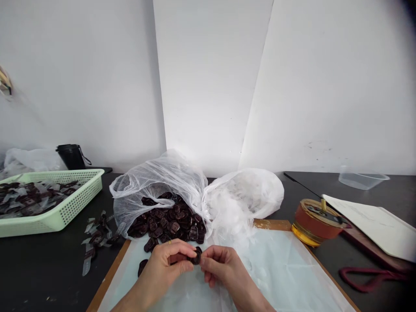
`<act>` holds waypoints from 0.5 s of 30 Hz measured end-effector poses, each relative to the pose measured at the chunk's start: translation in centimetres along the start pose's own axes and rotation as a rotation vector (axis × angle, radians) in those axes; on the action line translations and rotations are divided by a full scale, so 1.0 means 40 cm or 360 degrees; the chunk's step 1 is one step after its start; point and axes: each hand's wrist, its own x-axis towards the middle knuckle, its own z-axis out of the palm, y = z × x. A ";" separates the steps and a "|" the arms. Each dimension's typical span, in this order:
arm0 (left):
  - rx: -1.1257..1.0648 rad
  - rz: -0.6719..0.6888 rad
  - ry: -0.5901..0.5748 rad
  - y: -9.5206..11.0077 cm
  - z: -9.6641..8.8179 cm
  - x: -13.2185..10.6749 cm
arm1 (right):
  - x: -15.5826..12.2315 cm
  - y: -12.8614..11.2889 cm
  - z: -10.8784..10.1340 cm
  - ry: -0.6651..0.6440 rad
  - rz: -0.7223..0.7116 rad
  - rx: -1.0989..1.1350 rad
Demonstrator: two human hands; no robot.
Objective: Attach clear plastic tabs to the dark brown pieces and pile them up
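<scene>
Hands: The left hand (159, 266) and the right hand (224, 271) meet at lower centre, fingers curled rather than spread. Together they pinch a dark brown slotted piece (196, 255) between their fingertips, just above the pale sheet. Held this way by both hands, the piece can probably be worked from either side and kept in the person's view.
Pile: A heap of similar dark slotted pieces (165, 221) lies just ahead of the hands, in the open mouth of a clear plastic bag (156, 173). The bag's folded-back edge seems to keep the heap within easy reach.
Sheet: A pale sheet (286, 268) covers a wooden board (273, 224) under the hands, apparently giving them a smooth surface. Two loose dark pieces (142, 267) lie near the left hand.
Left side: A pale green perforated tray (55, 216) at the left holds dark pieces mixed with clear strips. More strip-and-piece bits (97, 236) lie on the black worktop (48, 277) beside it, and a black flask (72, 157) stands behind.
Right side: An orange and gold spool (316, 223) sits beside white paper (367, 225), with a clear plastic tub (362, 180) behind and a dark red cord (367, 277) in the lower right corner.
</scene>
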 end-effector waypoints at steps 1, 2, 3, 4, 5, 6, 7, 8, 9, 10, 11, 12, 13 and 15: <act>-0.0001 0.0013 -0.0013 -0.003 0.000 0.000 | 0.002 0.002 -0.001 0.0002 0.0010 0.0001; -0.0013 0.0020 -0.0024 -0.005 -0.001 0.000 | 0.003 0.002 -0.002 0.0001 0.0015 0.0004; -0.0035 0.0025 -0.0032 -0.006 -0.002 0.001 | 0.003 0.002 -0.003 -0.0007 0.0020 0.0004; -0.0060 0.0027 -0.0035 -0.006 -0.002 0.001 | 0.002 0.001 -0.004 -0.0023 0.0024 0.0004; -0.0083 0.0028 -0.0036 -0.005 -0.003 0.002 | 0.001 -0.001 -0.006 -0.0041 0.0023 0.0005; -0.0100 0.0032 -0.0037 -0.005 -0.004 0.002 | 0.000 -0.002 -0.007 -0.0055 0.0019 0.0008; -0.0111 0.0037 -0.0039 -0.004 -0.005 0.003 | 0.000 -0.004 -0.009 -0.0059 0.0014 0.0014; -0.0114 0.0038 -0.0043 -0.004 -0.005 0.003 | 0.000 -0.004 -0.010 -0.0057 -0.0002 0.0028; -0.0111 0.0035 -0.0054 -0.005 -0.006 0.003 | 0.001 -0.005 -0.010 -0.0053 -0.0036 0.0050; -0.0102 0.0030 -0.0072 -0.006 -0.006 0.003 | 0.001 -0.004 -0.010 -0.0050 -0.0089 0.0076; -0.0093 0.0026 -0.0093 -0.008 -0.006 0.003 | 0.002 -0.004 -0.010 -0.0050 -0.0153 0.0098; -0.0086 0.0025 -0.0113 -0.010 -0.006 0.001 | 0.002 -0.004 -0.008 -0.0054 -0.0218 0.0112; -0.0083 0.0022 -0.0129 -0.012 -0.006 0.000 | 0.002 -0.005 -0.007 -0.0062 -0.0274 0.0113; -0.0095 0.0013 -0.0142 -0.013 -0.005 -0.003 | -0.001 -0.006 -0.003 -0.0091 -0.0329 0.0088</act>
